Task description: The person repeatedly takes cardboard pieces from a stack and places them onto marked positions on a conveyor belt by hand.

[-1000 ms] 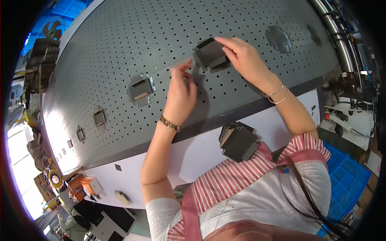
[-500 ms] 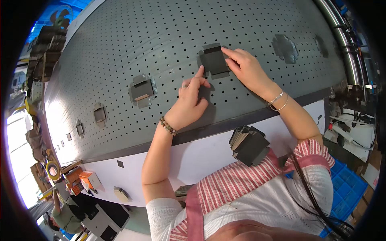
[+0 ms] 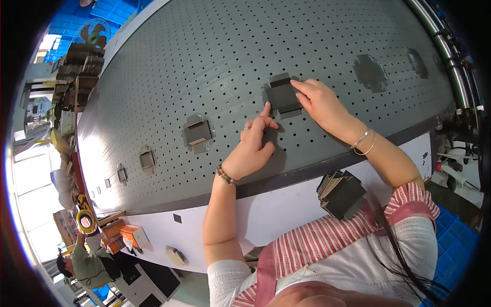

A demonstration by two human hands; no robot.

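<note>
what changed: a second before this, the dark flat card piece (image 3: 283, 95) was tipped up and half held in the right hand (image 3: 321, 102) while the left hand (image 3: 254, 146) hung in the air with finger and thumb pinched. By this moment the piece lay flat on the perforated grey surface (image 3: 204, 56) and both hands had come down onto it.

what that meant: looked to me like the piece had gone from being carried to being set in place, so the laying-down part seemed done and only the pressing or nudging was left. Just my read, though.

left hand: mostly curled, only the index finger stuck out, its tip touching the lower left corner of the piece. It wasn't gripping anything. Bead bracelet on the wrist.

right hand: fingers stretched out flat and loose, tips resting on the right edge of the piece. Nothing was clamped in it as far as I could tell. Thin bangles on the wrist.

where the piece was: right between the two hands, just past the left fingertip and just left of the right fingertips, lying flat.

nearby: another similar piece (image 3: 197, 132) sat on the surface off to the left of the left hand, and more trailed off further left. A flattened one (image 3: 370, 71) lay beyond the right hand, to its right. A stack of dark cards (image 3: 341, 193) sat near the person's right forearm, on the white ledge.
</note>
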